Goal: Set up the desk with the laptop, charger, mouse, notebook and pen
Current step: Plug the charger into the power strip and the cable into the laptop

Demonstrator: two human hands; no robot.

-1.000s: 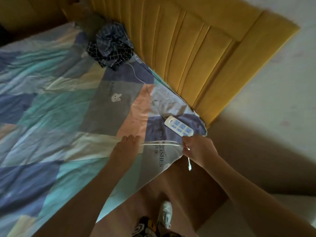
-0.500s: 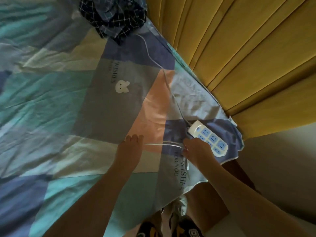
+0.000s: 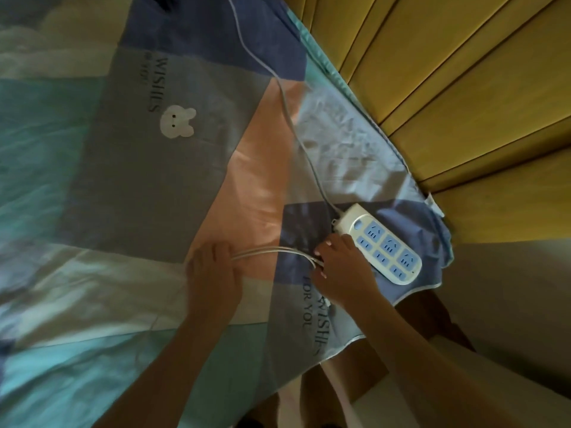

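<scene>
A thin white charger cable, folded into several smooth parallel strands, is stretched taut between two bare hands over a bed. The left hand lies knuckles-up with its fingers curled down around one end of the bundle, closed on the strands where they disappear under the fingers. The right hand pinches the other end, fingertips gathered on the loops (pale nails show at the tips), its knuckles just beside a power strip.

That white oblong plastic power strip has rounded corners, a glossy shell and blue socket faces set in two rows; it lies flat near the corner of the bed. Its own thicker grey-white round cord runs from the strip's upper end in a long, gentle curve up across the fabric and out of the top of the view.

Underneath is a soft cotton patchwork bedsheet in angular panels of grey, peach, teal, pale blue and navy, lightly creased, printed with a small white rabbit face and dark lettering. Its hemmed corner hangs over the bed edge. Along the right stands a mustard-yellow padded headboard, stitched into long, plump vertical channels.
</scene>
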